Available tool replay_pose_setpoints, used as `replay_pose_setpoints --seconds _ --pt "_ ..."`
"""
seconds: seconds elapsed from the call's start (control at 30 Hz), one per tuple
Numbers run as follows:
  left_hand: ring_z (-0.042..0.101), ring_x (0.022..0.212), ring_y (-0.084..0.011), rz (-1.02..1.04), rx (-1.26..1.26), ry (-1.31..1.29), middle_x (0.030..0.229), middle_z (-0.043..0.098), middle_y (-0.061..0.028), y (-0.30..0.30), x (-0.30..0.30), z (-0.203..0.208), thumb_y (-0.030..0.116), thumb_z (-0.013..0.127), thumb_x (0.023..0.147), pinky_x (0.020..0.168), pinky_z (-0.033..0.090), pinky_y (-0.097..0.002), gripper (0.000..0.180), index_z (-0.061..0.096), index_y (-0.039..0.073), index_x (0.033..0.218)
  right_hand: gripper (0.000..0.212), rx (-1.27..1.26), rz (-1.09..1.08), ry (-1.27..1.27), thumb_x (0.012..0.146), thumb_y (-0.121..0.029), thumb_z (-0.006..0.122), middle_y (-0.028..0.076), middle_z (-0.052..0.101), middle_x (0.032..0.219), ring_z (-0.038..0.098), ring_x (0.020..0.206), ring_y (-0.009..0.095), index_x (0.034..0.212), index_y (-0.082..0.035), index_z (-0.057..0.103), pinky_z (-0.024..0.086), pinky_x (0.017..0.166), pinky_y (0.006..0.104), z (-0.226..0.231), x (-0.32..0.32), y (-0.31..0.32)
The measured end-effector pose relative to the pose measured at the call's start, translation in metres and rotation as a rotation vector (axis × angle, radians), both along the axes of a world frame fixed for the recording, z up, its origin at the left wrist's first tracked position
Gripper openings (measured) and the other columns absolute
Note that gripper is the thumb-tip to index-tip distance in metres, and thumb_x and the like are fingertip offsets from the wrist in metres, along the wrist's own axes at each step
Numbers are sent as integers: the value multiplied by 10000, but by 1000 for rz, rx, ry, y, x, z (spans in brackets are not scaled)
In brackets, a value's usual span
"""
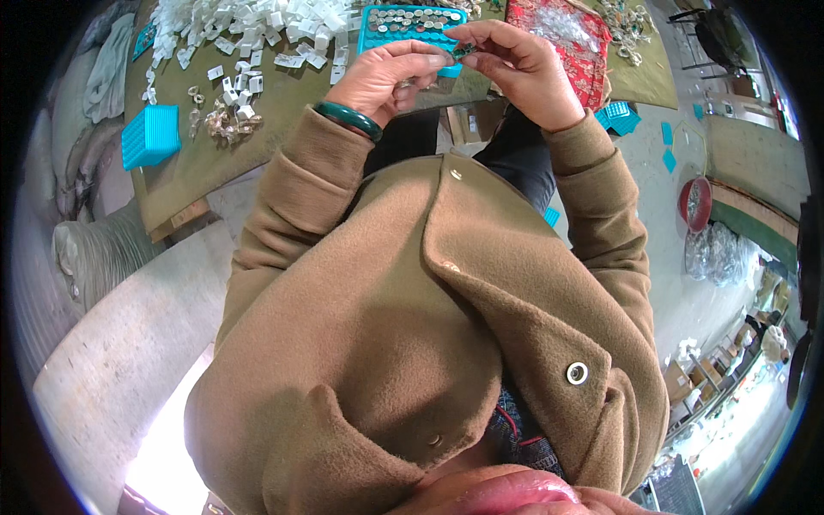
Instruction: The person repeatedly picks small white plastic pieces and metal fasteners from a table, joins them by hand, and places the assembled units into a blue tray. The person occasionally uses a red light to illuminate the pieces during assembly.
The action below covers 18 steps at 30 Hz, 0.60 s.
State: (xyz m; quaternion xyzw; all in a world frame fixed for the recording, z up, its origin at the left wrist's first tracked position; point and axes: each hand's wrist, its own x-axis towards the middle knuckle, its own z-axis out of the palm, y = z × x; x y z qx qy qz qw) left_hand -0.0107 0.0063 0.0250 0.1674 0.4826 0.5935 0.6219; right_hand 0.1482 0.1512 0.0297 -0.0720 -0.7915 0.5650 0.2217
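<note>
Olive worktable; blue tray apparently part-filled.
My left hand, right hand: pinching green piece; lower rows seemingly pending.

The small piece between the left hand and the right hand looks dark green, and the bangle at the left wrist is a glossy deep green. Behind both hands, the coat is plain tan-brown, its large snap silvery with a dark centre. Just beyond the hands, the compartment tray is bright turquoise, the round pieces in it silvery grey. Left of the hands, a tray stack repeats the turquoise; the heaped pieces are white, the bench olive green. Right of them, red cloth bears a pale gold floral pattern.
</note>
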Motion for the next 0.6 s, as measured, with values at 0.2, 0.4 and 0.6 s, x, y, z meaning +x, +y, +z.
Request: replay_pose_setpoints --seconds 0.2,0.4,0.6 --pt "361 516 -13 145 -12 76 663 485 68 2 12 -3 126 647 897 451 278 -162 115 644 49 982 232 413 -366 -20 898 -50 644 2 661 936 619 813 87 1128 -18 636 512 693 244 7 -4 -21" --pt "457 605 -7 328 109 98 775 615 37 -1 26 -16 70 667 872 515 352 -164 75 675 46 942 120 -419 -348 -63 873 -121 690 -9 606 723 543 626 48 927 -16 669 445 572 196 -9 -13 -37" --pt "507 623 -16 470 151 208 749 614 26 -6 30 -26 19 671 846 554 411 -170 79 674 25 924 122 -695 -323 108 869 -39 680 20 638 862 566 673 74 976 4 640 479 604 209 -27 -23 -60"
